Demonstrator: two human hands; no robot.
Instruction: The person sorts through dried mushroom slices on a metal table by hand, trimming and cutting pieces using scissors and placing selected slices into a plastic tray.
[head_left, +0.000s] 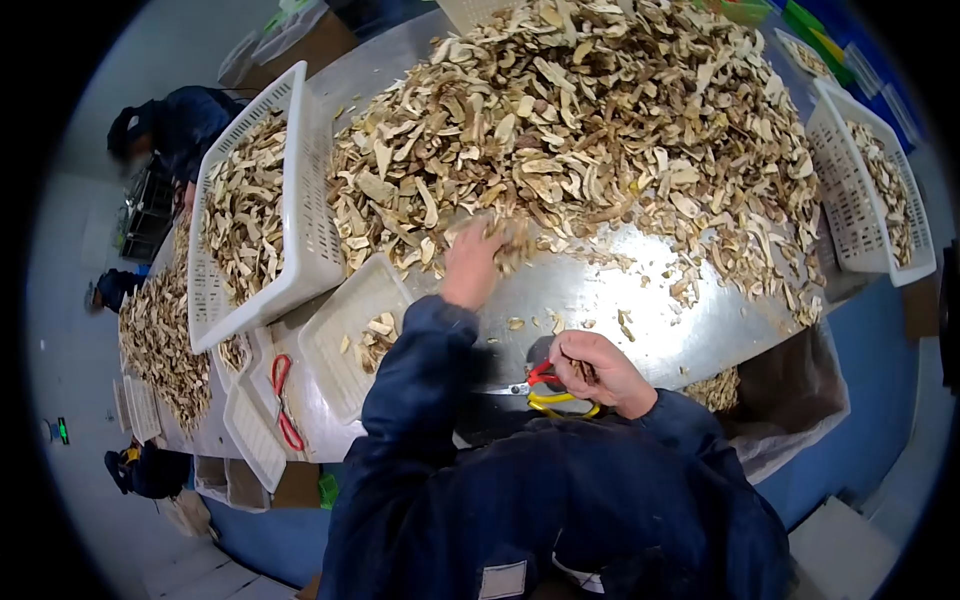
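Observation:
A large heap of dried, sliced mushroom-like pieces (600, 120) covers much of the metal table (570, 285). My left hand (472, 262) reaches to the heap's near edge; its fingers are smeared by motion among the pieces. Closer to my body, my right hand (595, 368) is closed round some brown slices (582, 372). Scissors with red and yellow handles (545, 388) lie just beside and under it, blades pointing left. Left of my left forearm, a shallow white tray (330, 345) holds a few slices.
White baskets of slices stand at left (315, 220) and right (850, 190). Red-handled scissors (285, 400) lie left of the tray. A lined box (800, 400) sits below the table's right edge. Several people in dark clothes (190, 125) are at the far left.

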